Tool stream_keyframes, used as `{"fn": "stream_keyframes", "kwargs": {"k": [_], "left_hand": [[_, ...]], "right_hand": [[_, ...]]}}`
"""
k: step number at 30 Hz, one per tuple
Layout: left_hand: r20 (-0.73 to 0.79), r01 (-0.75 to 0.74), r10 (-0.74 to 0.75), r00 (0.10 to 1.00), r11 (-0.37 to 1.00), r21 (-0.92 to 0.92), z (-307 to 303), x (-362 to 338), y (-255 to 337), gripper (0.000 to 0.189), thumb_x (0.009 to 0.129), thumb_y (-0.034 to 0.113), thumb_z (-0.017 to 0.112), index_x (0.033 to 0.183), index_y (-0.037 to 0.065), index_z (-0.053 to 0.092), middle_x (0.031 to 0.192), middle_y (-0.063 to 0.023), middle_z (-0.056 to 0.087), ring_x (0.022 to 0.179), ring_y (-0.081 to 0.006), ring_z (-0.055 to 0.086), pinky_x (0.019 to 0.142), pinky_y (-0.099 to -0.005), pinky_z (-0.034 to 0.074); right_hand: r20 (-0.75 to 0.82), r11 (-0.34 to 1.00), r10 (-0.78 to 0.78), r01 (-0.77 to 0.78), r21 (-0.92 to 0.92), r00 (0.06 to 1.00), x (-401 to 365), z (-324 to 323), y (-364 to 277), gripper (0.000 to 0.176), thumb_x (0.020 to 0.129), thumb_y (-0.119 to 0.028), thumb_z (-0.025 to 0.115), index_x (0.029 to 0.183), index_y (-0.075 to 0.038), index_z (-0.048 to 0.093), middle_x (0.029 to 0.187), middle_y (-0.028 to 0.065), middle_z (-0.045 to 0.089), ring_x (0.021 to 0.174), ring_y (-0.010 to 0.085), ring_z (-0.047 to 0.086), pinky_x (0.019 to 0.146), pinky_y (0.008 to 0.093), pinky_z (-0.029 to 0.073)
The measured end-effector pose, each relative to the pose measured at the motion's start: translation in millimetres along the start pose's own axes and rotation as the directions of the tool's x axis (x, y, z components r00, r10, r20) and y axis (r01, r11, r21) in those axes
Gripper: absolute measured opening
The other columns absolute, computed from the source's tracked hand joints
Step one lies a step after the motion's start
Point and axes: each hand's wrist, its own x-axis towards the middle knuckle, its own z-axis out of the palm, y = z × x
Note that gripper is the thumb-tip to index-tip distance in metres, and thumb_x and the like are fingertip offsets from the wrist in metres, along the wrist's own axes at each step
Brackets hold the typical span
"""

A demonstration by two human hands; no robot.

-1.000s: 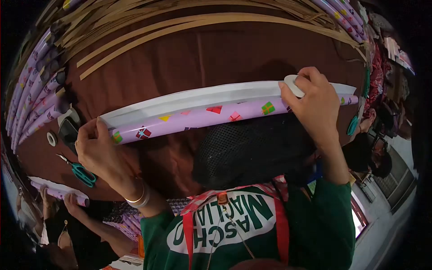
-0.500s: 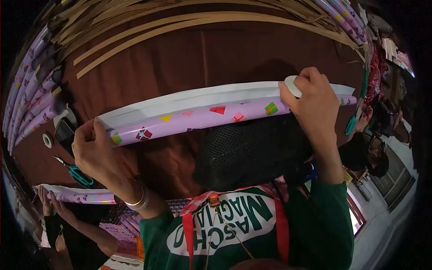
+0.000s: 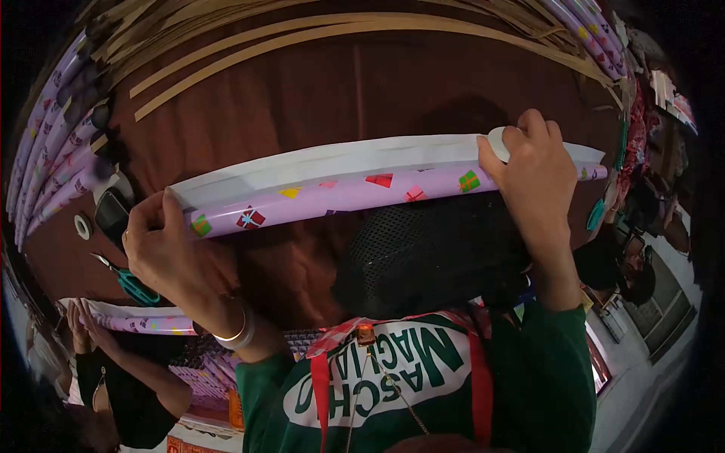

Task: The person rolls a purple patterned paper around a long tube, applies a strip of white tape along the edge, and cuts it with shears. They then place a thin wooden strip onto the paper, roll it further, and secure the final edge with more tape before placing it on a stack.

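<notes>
A roll of lilac gift-wrap paper (image 3: 302, 198) printed with coloured gift boxes lies across the brown cloth in front of me. Its white underside (image 3: 325, 160) shows as a long flap on the far side. At the left end, my left hand (image 3: 162, 234) pinches the corner of that flap between thumb and fingers. Near the right end, my right hand (image 3: 532, 174) grips a roll of white tape (image 3: 496, 143) close against the flap. Any tape strip drawn from it is too faint to make out.
Teal-handled scissors (image 3: 136, 287), a tape ring (image 3: 83, 226) and a black object (image 3: 113, 215) lie left. Finished rolls (image 3: 57, 136) stack beyond them. Tan strips (image 3: 340, 30) line the far side. A black mesh item (image 3: 430, 253) sits near me. Another person's hands (image 3: 87, 325) are lower left.
The paper roll and both hands have shifted slightly to the right in the view, which itself has moved a little. Both hands keep the same hold.
</notes>
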Motion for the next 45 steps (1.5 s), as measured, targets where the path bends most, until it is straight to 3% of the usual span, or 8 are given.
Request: {"fn": "stream_keyframes", "kwargs": {"k": [5, 11, 20, 24, 29, 34, 39, 45], "left_hand": [[-0.081, -0.301, 0.32, 0.944, 0.935, 0.189, -3, 4, -5, 0.015, 0.072, 0.023, 0.07, 0.077, 0.009, 0.069, 0.079, -0.0068, 0.062, 0.081, -0.0263, 0.055, 0.075, -0.0366, 0.044], [0.011, -0.157, 0.157, 0.988, 0.985, 0.077, -5, 11, -10, 0.017, 0.072, 0.025, 0.071, 0.079, 0.009, 0.069, 0.09, -0.0129, 0.059, 0.091, -0.0309, 0.055, 0.078, -0.0404, 0.045], [0.065, 0.017, -0.036, 0.997, 0.963, 0.269, -16, 26, -4, 0.036, 0.061, 0.027, 0.079, 0.084, 0.004, 0.064, 0.093, -0.0164, 0.058, 0.089, -0.0321, 0.058, 0.071, -0.0402, 0.049], [-0.026, -0.135, 0.147, 0.989, 0.956, 0.259, -17, 22, -7, 0.035, 0.061, 0.024, 0.079, 0.084, 0.004, 0.063, 0.095, -0.0169, 0.058, 0.09, -0.0335, 0.058, 0.072, -0.0413, 0.049], [-0.131, -0.422, 0.431, 0.893, 0.902, 0.095, -2, 23, -12, 0.021, 0.07, 0.012, 0.07, 0.089, 0.005, 0.062, 0.094, -0.0181, 0.058, 0.088, -0.0333, 0.058, 0.071, -0.0423, 0.048], [0.03, -0.514, 0.619, 0.785, 0.678, -0.526, 14, -26, 83, 0.013, 0.075, 0.009, 0.068, 0.086, 0.004, 0.064, 0.081, -0.0113, 0.064, 0.072, -0.0231, 0.063, 0.064, -0.0306, 0.05], [0.262, -0.456, 0.748, 0.61, 0.602, -0.655, 37, -50, 139, 0.015, 0.071, 0.009, 0.07, 0.082, 0.001, 0.063, 0.072, -0.0134, 0.063, 0.067, -0.0265, 0.062, 0.061, -0.0333, 0.049], [0.233, -0.556, 0.771, 0.592, 0.6, -0.575, 60, -51, 141, 0.018, 0.066, 0.006, 0.071, 0.079, -0.001, 0.06, 0.07, -0.0145, 0.062, 0.065, -0.0308, 0.06, 0.061, -0.0358, 0.048]], "right_hand": [[-0.022, 0.999, -0.027, 0.028, 0.04, 0.999, 1, 0, -1, 0.026, 0.072, -0.029, 0.068, 0.068, -0.004, 0.065, 0.081, 0.0076, 0.054, 0.077, 0.0235, 0.054, 0.055, 0.034, 0.049], [0.149, 0.997, 0.081, -0.081, -0.009, 0.985, 3, -4, -4, 0.03, 0.079, -0.033, 0.061, 0.076, -0.004, 0.065, 0.087, 0.0063, 0.054, 0.083, 0.0239, 0.055, 0.061, 0.0388, 0.05], [0.05, 0.999, 0.007, -0.009, 0.037, 0.999, 1, 1, -1, 0.03, 0.079, -0.032, 0.06, 0.074, -0.003, 0.064, 0.085, 0.0079, 0.055, 0.081, 0.0259, 0.056, 0.06, 0.0409, 0.051], [0.011, 0.998, 0.016, -0.017, 0.061, 1.0, 1, 6, 1, 0.03, 0.078, -0.032, 0.061, 0.073, -0.002, 0.064, 0.084, 0.009, 0.055, 0.08, 0.0259, 0.056, 0.058, 0.0403, 0.052], [0.024, 0.997, 0.018, -0.019, 0.074, 1.0, 1, 6, -1, 0.03, 0.077, -0.031, 0.063, 0.068, -0.003, 0.067, 0.085, 0.0087, 0.056, 0.081, 0.0242, 0.056, 0.053, 0.036, 0.053], [0.013, 0.997, 0.008, -0.009, 0.083, 1.0, 1, 8, 0, 0.03, 0.076, -0.031, 0.064, 0.067, -0.002, 0.067, 0.085, 0.0089, 0.056, 0.082, 0.0241, 0.056, 0.053, 0.0354, 0.052], [0.026, 0.994, 0.024, -0.027, 0.107, 0.999, 0, 9, 0, 0.03, 0.075, -0.03, 0.064, 0.067, -0.002, 0.067, 0.086, 0.0087, 0.056, 0.082, 0.024, 0.055, 0.054, 0.0348, 0.052], [-0.005, 0.991, 0.024, -0.023, 0.132, 1.0, 0, 11, 0, 0.029, 0.075, -0.03, 0.065, 0.066, -0.002, 0.067, 0.085, 0.0078, 0.056, 0.083, 0.0227, 0.055, 0.053, 0.0338, 0.051]]}}
